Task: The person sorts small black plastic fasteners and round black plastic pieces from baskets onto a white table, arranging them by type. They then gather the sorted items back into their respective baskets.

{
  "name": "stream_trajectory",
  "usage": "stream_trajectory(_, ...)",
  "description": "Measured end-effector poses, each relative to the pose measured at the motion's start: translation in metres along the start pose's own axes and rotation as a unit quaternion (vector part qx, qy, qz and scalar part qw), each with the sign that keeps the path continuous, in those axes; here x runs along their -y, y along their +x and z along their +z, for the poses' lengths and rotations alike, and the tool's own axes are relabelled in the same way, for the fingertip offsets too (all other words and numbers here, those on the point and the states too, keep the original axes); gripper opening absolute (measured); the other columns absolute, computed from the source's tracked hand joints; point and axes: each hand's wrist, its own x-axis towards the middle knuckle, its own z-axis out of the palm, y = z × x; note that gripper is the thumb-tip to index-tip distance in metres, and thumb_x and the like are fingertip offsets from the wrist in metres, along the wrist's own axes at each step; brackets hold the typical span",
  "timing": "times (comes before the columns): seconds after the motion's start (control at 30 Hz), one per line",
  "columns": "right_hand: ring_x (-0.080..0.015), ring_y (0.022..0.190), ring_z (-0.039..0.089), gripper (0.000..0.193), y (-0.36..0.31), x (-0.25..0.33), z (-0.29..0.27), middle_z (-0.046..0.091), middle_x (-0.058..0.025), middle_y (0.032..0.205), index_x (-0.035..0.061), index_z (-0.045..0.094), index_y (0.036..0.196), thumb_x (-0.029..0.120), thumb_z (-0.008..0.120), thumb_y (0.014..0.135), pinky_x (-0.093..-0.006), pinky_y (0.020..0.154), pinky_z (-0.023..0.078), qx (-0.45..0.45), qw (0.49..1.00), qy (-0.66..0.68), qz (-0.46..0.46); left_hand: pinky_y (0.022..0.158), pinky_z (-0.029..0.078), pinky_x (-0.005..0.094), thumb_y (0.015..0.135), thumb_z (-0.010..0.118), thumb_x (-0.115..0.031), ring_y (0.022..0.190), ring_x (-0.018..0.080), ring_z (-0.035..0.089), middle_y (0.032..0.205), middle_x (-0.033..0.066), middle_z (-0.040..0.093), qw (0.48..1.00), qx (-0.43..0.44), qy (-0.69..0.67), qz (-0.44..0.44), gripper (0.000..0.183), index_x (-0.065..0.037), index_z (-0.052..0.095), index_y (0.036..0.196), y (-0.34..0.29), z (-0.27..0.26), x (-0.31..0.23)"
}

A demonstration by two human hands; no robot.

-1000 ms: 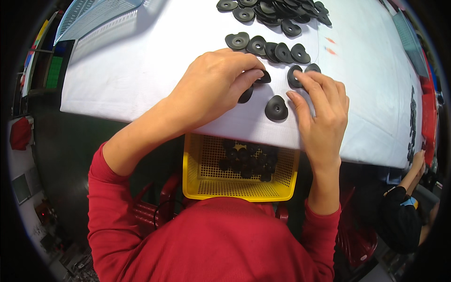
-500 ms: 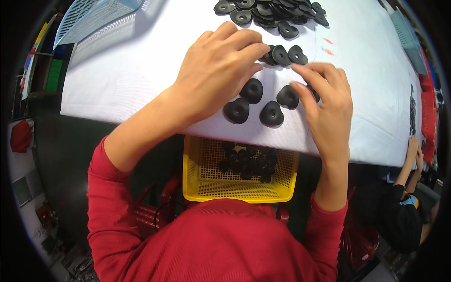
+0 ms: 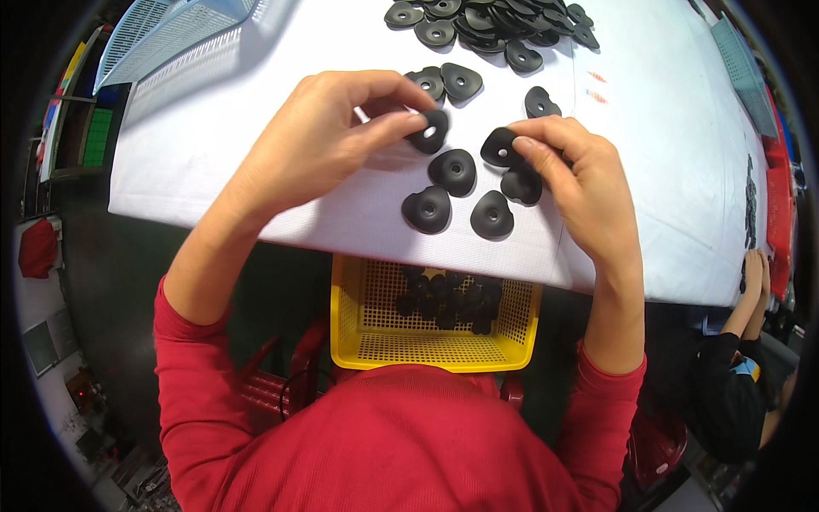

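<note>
My left hand (image 3: 320, 141) pinches a black rounded piece with a centre hole (image 3: 438, 135) between thumb and fingers, slightly blurred. In my right hand (image 3: 590, 177) is a similar black holed piece (image 3: 494, 143), gripped by its right edge. It partly covers a black dished piece (image 3: 523, 186) below it. Three more dished pieces, (image 3: 452, 173) among them, lie on the white-covered table (image 3: 316, 220) between my hands and the near edge. Beyond my left fingers sit two flat black pieces, one (image 3: 461, 82) overlapping the other. A single piece (image 3: 541, 102) rests past my right hand.
A heap of black pieces (image 3: 503, 21) covers the far middle of the table. A light-blue basket (image 3: 162, 43) stands at far left. Under the near edge, a yellow basket (image 3: 426, 348) holds more pieces. Another person's hands (image 3: 755, 277) are at the table's right side.
My left hand has drawn back left and nearer, now with one piece raised. Pieces beyond it lie farther left. My right hand has come slightly nearer and now shows a piece in its pinch.
</note>
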Motion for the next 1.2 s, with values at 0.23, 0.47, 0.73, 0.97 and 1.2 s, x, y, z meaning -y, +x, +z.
stream_trajectory(0.23, -0.0211, 0.095, 0.057, 0.021, 0.030, 0.003, 0.018, 0.066, -0.0023, 0.099, 0.0092, 0.072, 0.095, 0.017, 0.074, 0.075, -0.0355, 0.081, 0.043, -0.125, 0.914, -0.291, -0.255, 0.074, 0.049, 0.0294, 0.083, 0.069, -0.011, 0.085, 0.0188, 0.061, 0.098, 0.0056, 0.068, 0.921, -0.144, 0.284, 0.222, 0.023, -0.007, 0.070, 0.105, 0.007, -0.003, 0.022)
stream_trajectory(0.47, -0.0204, 0.091, 0.060, 0.017, 0.054, 0.001, 0.024, 0.068, -0.0056, 0.084, 0.0097, 0.073, 0.094, 0.020, 0.069, 0.081, -0.0362, 0.083, 0.044, -0.120, 0.915, -0.307, -0.233, 0.074, 0.051, 0.0333, 0.083, 0.068, -0.015, 0.083, 0.0215, 0.061, 0.094, 0.0051, 0.068, 0.897, -0.142, 0.335, 0.252, 0.022, -0.005, 0.070, 0.103, 0.028, 0.013, 0.028)
stream_trajectory(0.73, -0.0265, 0.088, 0.061, 0.020, 0.044, -0.001, -0.021, 0.067, -0.0083, 0.093, 0.0067, 0.073, 0.096, 0.018, 0.070, 0.080, -0.0370, 0.079, 0.048, -0.086, 0.948, -0.266, -0.153, 0.065, 0.050, 0.0277, 0.088, 0.065, -0.014, 0.069, 0.0150, 0.062, 0.083, 0.0067, 0.069, 0.987, -0.094, 0.117, 0.056, 0.020, -0.005, 0.069, 0.105, 0.030, 0.003, 0.025)
stream_trajectory(0.97, -0.0172, 0.073, 0.063, 0.027, 0.039, -0.019, -0.028, 0.070, -0.0090, 0.085, 0.0008, 0.071, 0.102, 0.018, 0.072, 0.081, -0.0276, 0.070, 0.049, -0.073, 0.963, -0.234, -0.111, 0.071, 0.051, 0.0322, 0.079, 0.073, -0.010, 0.083, 0.0221, 0.063, 0.098, 0.0055, 0.068, 0.920, -0.170, 0.251, 0.248, 0.022, -0.009, 0.070, 0.101, 0.028, 0.026, 0.000)
stream_trajectory(1.2, -0.0178, 0.064, 0.060, 0.026, 0.053, -0.041, -0.040, 0.068, -0.0063, 0.082, 0.0080, 0.073, 0.104, 0.021, 0.072, 0.081, -0.0298, 0.065, 0.049, -0.098, 0.983, -0.117, -0.098, 0.070, 0.052, 0.0337, 0.075, 0.070, -0.007, 0.081, 0.0214, 0.061, 0.092, 0.0028, 0.067, 0.888, -0.103, 0.296, 0.337, 0.017, -0.007, 0.070, 0.092, 0.044, 0.077, -0.032)
